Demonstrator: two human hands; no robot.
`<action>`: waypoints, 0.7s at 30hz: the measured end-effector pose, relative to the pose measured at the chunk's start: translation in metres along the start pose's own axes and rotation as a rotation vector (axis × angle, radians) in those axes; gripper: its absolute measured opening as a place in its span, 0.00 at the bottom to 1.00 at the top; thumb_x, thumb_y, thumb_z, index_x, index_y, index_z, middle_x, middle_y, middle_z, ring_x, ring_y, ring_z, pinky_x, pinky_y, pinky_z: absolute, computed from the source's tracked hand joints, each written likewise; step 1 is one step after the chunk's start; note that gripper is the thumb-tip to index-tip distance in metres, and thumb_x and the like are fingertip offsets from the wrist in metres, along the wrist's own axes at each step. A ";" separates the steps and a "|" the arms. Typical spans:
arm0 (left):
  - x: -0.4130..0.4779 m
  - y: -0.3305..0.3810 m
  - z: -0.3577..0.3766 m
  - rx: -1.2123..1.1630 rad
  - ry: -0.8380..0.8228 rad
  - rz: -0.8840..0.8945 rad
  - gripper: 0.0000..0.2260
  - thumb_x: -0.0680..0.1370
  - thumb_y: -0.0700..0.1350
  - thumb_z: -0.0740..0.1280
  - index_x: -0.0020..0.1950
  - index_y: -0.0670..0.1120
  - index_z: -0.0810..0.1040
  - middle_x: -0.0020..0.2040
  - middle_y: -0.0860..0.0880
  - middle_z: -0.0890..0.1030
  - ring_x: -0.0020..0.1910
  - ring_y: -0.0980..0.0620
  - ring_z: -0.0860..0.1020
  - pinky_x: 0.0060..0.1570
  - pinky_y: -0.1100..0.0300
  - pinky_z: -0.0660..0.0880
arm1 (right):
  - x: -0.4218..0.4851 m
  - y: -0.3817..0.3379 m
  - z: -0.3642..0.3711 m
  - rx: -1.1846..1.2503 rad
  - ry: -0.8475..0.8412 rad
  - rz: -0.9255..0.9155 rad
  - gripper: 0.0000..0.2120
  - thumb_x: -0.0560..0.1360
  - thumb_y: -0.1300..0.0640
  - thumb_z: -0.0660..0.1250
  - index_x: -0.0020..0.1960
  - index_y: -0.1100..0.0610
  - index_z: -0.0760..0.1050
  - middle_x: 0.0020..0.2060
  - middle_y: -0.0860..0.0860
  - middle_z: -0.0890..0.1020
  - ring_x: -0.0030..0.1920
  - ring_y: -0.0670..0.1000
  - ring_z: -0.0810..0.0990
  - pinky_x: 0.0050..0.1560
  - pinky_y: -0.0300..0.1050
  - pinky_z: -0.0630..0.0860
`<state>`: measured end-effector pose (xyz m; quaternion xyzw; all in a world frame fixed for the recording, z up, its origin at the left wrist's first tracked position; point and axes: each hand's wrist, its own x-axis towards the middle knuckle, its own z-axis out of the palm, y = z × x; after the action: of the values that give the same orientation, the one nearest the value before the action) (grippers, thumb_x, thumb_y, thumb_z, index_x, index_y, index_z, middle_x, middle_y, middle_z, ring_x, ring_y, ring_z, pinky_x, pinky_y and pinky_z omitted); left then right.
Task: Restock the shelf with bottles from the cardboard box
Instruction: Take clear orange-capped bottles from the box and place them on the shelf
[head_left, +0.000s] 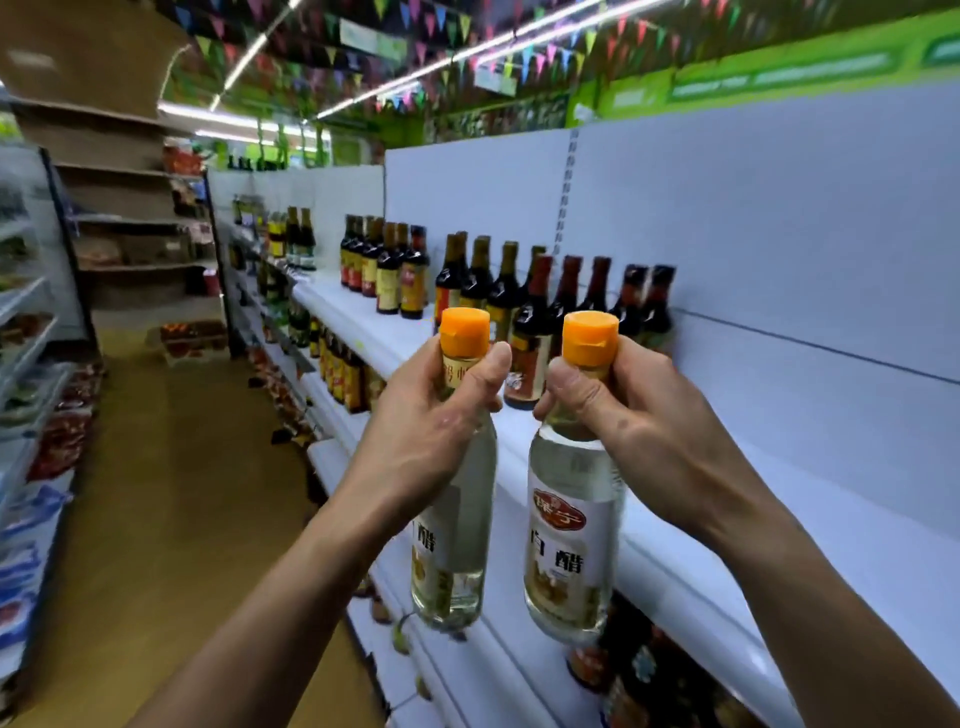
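Observation:
My left hand (434, 415) grips the neck of a clear vinegar bottle (457, 540) with an orange cap. A second clear vinegar bottle (571, 540), also orange-capped, hangs by its neck from my right hand (618, 405). Both bottles are upright in the air, side by side, in front of the white top shelf (779, 519). Their bases hang below the level of the shelf's front edge. The cardboard box is not in view.
Rows of dark sauce bottles (524, 291) stand on the shelf behind the two bottles, with more (384, 265) further left. Bare white shelf extends to the right. Lower shelves hold other bottles (343, 369). The aisle floor (171, 493) lies to the left.

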<state>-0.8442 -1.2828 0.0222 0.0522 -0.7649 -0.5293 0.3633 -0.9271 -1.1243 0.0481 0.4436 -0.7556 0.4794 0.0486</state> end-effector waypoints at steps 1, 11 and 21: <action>0.006 0.006 0.013 -0.008 -0.012 0.014 0.14 0.78 0.60 0.63 0.47 0.51 0.78 0.42 0.53 0.85 0.42 0.60 0.83 0.49 0.55 0.79 | 0.000 0.003 -0.014 -0.013 0.016 -0.005 0.15 0.77 0.37 0.61 0.49 0.47 0.77 0.43 0.45 0.86 0.48 0.45 0.85 0.53 0.57 0.81; 0.056 0.040 0.115 -0.139 -0.083 0.111 0.12 0.79 0.60 0.64 0.46 0.52 0.78 0.39 0.48 0.84 0.41 0.54 0.84 0.52 0.47 0.80 | 0.000 0.042 -0.112 -0.137 0.164 0.039 0.24 0.73 0.31 0.59 0.48 0.51 0.78 0.45 0.50 0.85 0.50 0.53 0.84 0.53 0.62 0.80; 0.082 0.038 0.200 -0.241 -0.210 0.111 0.17 0.80 0.59 0.65 0.49 0.46 0.77 0.40 0.47 0.83 0.41 0.48 0.82 0.43 0.50 0.77 | -0.021 0.078 -0.162 -0.231 0.263 0.167 0.21 0.74 0.32 0.58 0.48 0.49 0.76 0.44 0.47 0.85 0.49 0.51 0.84 0.54 0.61 0.80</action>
<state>-1.0144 -1.1499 0.0604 -0.0896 -0.7312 -0.5989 0.3140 -1.0277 -0.9750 0.0714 0.3042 -0.8270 0.4458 0.1577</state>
